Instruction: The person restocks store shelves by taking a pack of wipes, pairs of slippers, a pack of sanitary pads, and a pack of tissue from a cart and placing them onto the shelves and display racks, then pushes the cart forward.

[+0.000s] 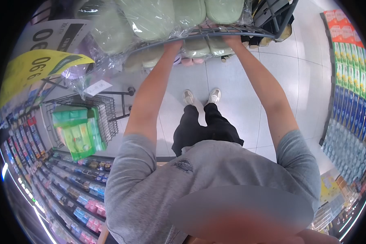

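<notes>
Pale green slippers [150, 18] in clear plastic wrap lie in a grey wire rack [268, 29] at the top of the view. More wrapped pale slippers [197, 48] show on a level below the rack's front bar. Both my arms stretch forward to this lower level. My left hand [174, 44] is at the bar, left of those lower slippers, and its fingers are hidden beneath the rack. Under the bar further right is my right hand [232, 39], beside the lower slippers, its fingers also out of sight. Whether either hand grips anything cannot be made out.
A wire shopping cart [110, 112] holding green packages [75, 130] stands at left. Yellow and white price signs [40, 71] hang at upper left. Shelves of small packaged goods [77, 195] run along lower left. Stacked boxes [349, 81] line the right. Pale tiles [272, 81] cover the floor.
</notes>
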The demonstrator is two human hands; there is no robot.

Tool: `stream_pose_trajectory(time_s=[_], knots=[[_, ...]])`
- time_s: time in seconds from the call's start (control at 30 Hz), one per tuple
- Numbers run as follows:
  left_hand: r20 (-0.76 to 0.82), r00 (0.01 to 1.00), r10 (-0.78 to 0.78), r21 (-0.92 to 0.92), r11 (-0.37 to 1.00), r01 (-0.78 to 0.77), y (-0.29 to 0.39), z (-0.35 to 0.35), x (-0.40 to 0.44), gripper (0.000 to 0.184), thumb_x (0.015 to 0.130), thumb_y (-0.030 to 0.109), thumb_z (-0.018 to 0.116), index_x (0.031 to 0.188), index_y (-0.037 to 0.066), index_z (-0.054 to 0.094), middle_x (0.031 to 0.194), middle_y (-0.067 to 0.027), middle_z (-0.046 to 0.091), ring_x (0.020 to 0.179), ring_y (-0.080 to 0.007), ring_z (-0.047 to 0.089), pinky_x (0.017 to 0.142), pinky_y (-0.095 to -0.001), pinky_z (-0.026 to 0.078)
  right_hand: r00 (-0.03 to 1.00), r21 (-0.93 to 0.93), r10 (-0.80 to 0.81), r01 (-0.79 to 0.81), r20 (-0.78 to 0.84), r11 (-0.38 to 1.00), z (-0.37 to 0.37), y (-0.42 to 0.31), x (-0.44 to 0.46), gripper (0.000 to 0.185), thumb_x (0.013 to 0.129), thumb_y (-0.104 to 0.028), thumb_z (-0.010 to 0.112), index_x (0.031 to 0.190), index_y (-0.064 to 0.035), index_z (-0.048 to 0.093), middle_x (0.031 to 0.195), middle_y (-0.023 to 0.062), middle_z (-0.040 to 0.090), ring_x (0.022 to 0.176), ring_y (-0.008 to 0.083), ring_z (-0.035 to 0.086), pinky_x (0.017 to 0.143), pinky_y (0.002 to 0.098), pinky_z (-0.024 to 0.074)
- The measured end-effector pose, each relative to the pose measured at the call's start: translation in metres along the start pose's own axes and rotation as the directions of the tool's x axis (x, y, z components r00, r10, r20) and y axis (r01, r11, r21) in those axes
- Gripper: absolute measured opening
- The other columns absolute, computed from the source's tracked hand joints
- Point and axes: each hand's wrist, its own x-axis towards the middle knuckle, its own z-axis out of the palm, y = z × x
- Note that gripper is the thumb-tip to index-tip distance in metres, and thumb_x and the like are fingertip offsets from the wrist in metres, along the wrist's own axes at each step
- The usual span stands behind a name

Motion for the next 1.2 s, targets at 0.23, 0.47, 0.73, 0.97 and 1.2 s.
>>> stream_pose_trajectory(time_s=[0.23, 0.47, 0.73, 0.97, 1.2], knots=[[-0.002, 0.983, -0.185, -0.261, 0.949, 0.178, 0.03, -0.034, -0.05, 0.048, 0.085, 0.039, 0.055, 0.118, 0.004, 0.054, 0.114, -0.0236, 0.058, 0.107, -0.0389, 0.054, 0.09, -0.0417, 0.043, 0.993, -0.636, -0.055, -0.025, -0.106, 0.772, -0.015, -0.062, -0.087, 0.046, 0.074, -0.023, 0.065, 0.111, 0.0038, 0.056, 0.119, 0.027, 0.052, 0.11, 0.0392, 0.05, 0.095, 0.0405, 0.0407], [0.17, 0.958, -0.229, -0.219, 0.939, 0.264, -0.002, 0.004, -0.015, 0.075, 0.078, 0.05, 0.06, 0.134, 0.004, 0.04, 0.134, -0.0234, 0.043, 0.124, -0.0384, 0.04, 0.105, -0.0394, 0.031, 0.872, -0.439, 0.264, -0.443, -0.412, 0.781, -0.015, -0.085, -0.105, 0.06, 0.069, -0.03, 0.072, 0.11, 0.0074, 0.049, 0.109, 0.0275, 0.054, 0.103, 0.0409, 0.05, 0.092, 0.0429, 0.0408], [0.112, 0.979, -0.173, 0.032, 0.985, 0.17, 0.017, 0.002, 0.014, 0.064, 0.079, 0.051, 0.056, 0.129, 0.012, 0.049, 0.133, -0.0146, 0.048, 0.126, -0.0344, 0.041, 0.104, -0.0436, 0.032, 0.688, 0.014, 0.683, -0.702, -0.246, 0.712, -0.007, -0.022, -0.078, 0.046, 0.071, -0.021, 0.073, 0.094, 0.0135, 0.054, 0.098, 0.0242, 0.058, 0.079, 0.031, 0.064, 0.054, 0.0352, 0.0568], [-0.089, 0.99, -0.107, -0.212, 0.973, 0.086, -0.005, 0.023, 0.036, 0.067, 0.081, 0.053, 0.055, 0.13, 0.009, 0.048, 0.133, -0.0125, 0.049, 0.123, -0.0313, 0.045, 0.102, -0.0422, 0.034, 0.671, 0.27, 0.74, -0.723, 0.053, 0.636, -0.026, -0.098, -0.075, 0.038, 0.072, -0.003, 0.067, 0.101, 0.0132, 0.05, 0.097, 0.0195, 0.059, 0.08, 0.029, 0.064, 0.059, 0.0357, 0.0605], [0.011, 0.993, -0.118, -0.46, 0.881, 0.11, -0.018, 0.003, 0.029, 0.066, 0.081, 0.053, 0.056, 0.13, 0.009, 0.049, 0.132, -0.0123, 0.05, 0.122, -0.0306, 0.046, 0.102, -0.0412, 0.035, 0.663, 0.369, 0.735, -0.725, 0.144, 0.582, -0.044, -0.119, -0.098, 0.029, 0.075, -0.006, 0.066, 0.095, 0.0103, 0.052, 0.092, 0.0178, 0.059, 0.078, 0.0258, 0.062, 0.06, 0.033, 0.0577]])
